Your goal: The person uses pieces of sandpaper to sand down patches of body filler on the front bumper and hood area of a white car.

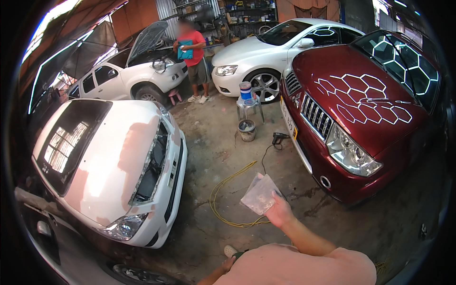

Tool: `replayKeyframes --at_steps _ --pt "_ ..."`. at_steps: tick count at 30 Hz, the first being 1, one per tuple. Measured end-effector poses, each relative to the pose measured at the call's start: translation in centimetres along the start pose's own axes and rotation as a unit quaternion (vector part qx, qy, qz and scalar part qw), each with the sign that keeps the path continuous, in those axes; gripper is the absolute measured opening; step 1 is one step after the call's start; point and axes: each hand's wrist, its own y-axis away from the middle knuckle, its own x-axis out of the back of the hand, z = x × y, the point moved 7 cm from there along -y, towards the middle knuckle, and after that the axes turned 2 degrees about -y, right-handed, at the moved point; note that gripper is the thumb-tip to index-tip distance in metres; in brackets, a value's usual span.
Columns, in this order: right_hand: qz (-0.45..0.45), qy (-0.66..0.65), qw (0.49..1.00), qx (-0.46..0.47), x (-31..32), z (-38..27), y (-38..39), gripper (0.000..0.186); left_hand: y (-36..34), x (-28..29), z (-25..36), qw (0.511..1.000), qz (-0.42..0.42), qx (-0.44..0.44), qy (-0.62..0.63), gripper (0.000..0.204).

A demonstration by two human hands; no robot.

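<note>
My right hand (pixel 281 212) is raised in front of me and closed on a dusty, pale grey-pink sheet of sandpaper (pixel 259 195). The sheet looks folded or layered, with its thumb-side edge gripped and its far corner pointing left. My left hand (pixel 229 262) hangs low beside my body, near my shoe (pixel 230 250); its fingers are too small and partly hidden to read. On the left stands a white car (pixel 114 156) with dull pinkish patches across its bonnet and front. Neither hand touches it.
A dark red car (pixel 342 104) stands at right. A yellow cable (pixel 213 194) loops on the floor near a heat gun (pixel 280 137). A bucket (pixel 247 130) and a stool (pixel 250 108) holding a tin stand ahead. A person (pixel 191 52) stands near two other white cars.
</note>
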Motion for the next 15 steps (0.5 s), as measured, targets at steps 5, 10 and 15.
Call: replayKeyframes --at_steps 5,10,15 --pt "0.033 0.012 0.999 -0.011 1.1 0.0 0.2 0.051 0.3 -1.3 1.5 0.993 -0.089 0.001 0.074 0.089" --pt "0.045 -0.027 0.996 -0.074 3.0 4.0 0.4 0.043 13.4 2.6 19.9 0.947 0.019 -0.283 0.149 0.082" --pt "0.007 -0.025 0.988 -0.152 0.5 8.6 0.8 0.039 20.1 6.2 29.5 0.814 0.099 -0.423 0.387 0.072"
